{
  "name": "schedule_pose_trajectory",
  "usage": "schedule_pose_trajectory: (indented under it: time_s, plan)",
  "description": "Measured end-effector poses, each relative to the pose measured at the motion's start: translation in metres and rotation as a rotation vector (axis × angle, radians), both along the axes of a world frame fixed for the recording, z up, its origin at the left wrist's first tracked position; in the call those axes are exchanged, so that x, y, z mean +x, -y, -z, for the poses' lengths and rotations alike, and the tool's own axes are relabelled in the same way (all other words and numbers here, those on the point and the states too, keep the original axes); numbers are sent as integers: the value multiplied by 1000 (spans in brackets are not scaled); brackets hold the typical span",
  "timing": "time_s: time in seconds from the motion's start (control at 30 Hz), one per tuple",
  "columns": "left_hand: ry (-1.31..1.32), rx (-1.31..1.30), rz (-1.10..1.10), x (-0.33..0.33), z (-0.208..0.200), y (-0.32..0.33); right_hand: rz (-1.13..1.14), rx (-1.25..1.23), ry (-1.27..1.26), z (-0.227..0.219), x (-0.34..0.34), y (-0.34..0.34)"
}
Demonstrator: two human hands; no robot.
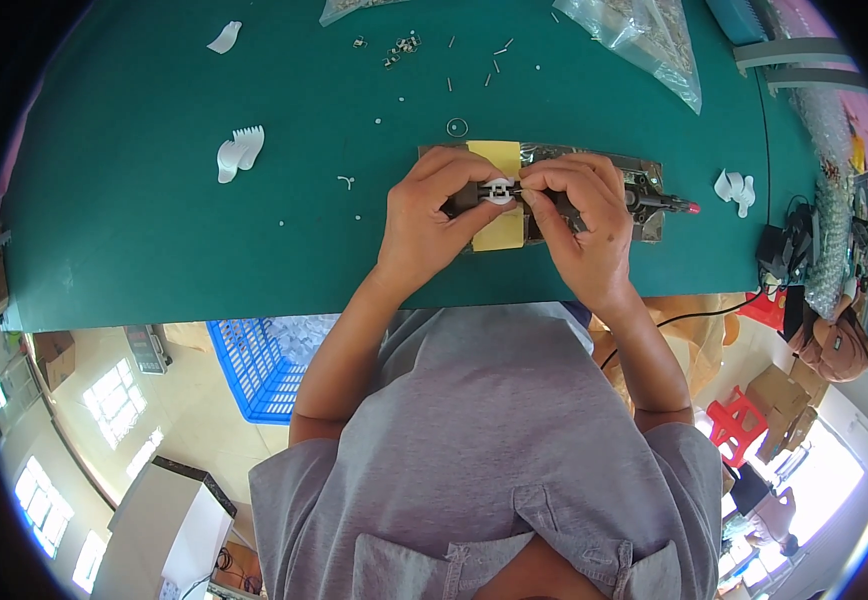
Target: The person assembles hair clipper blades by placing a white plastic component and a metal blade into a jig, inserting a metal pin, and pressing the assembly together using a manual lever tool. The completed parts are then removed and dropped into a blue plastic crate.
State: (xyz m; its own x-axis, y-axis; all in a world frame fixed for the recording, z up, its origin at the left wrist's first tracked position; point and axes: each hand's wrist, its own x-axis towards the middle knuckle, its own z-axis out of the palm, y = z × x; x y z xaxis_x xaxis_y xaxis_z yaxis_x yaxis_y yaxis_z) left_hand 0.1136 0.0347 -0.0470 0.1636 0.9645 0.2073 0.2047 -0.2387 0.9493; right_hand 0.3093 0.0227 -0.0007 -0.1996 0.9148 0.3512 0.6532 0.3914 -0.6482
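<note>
A: Foreground: the wearer's grey collared shirt [474,420]; beyond it, a green counter [184,250], with both bare forearms [349,350] extended over its near edge.

B: And the left hand [419,220]?

A: Thumb and index finger curved toward each other, the gap narrow; these fingers [462,174] hold a white plastic piece [499,190] from its far and near sides.

B: The right hand [589,215]?

A: Tips of thumb and index finger almost meeting, at the right edge of the piece. Whether a small part sits in this pinch cannot be told.

B: Location of the white piece?

A: Between the hands, above a yellow strip [497,236] that crosses a shiny base plate [647,230]. On the plate's right part, a black clamp [644,198] with a red tip.

B: Surroundings?

A: Left, a toothed white piece [251,147]. Beyond the hands, scattered metal pins [449,85], a cluster of metal clips [401,49] and, farther right, a clear plastic bag [644,45].
</note>
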Motion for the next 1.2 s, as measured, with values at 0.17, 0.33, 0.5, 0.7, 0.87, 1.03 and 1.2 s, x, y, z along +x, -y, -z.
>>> schedule_pose_trajectory:
  time_s: [0.17, 0.33, 0.5, 0.7, 0.87, 1.03, 1.2]
  plan:
    - [0, 4, 3, 0, 1, 0, -12, 35, -2, 4, 0, 1]
    - [-16, 39, 4, 0, 2, 0, 6, 19, -39, 3, 1, 2]
    - [-39, 61, 10, 0, 0, -1, -26, 42, -15, -1, 2, 6]
    - [-60, 143, 0, 2, 2, -2, 12, 144, 13, -7, 8, 2]
    - [-79, 178, -4, 0, 4, -4, 547, 117, 52, -6, 98, 1]
    - [-132, 267, 15, 0, 2, -8, 580, -115, 507, 51, 229, 21]
    - [-139, 226, 10, -2, 1, -6, 630, -276, 44, 36, 224, 8]
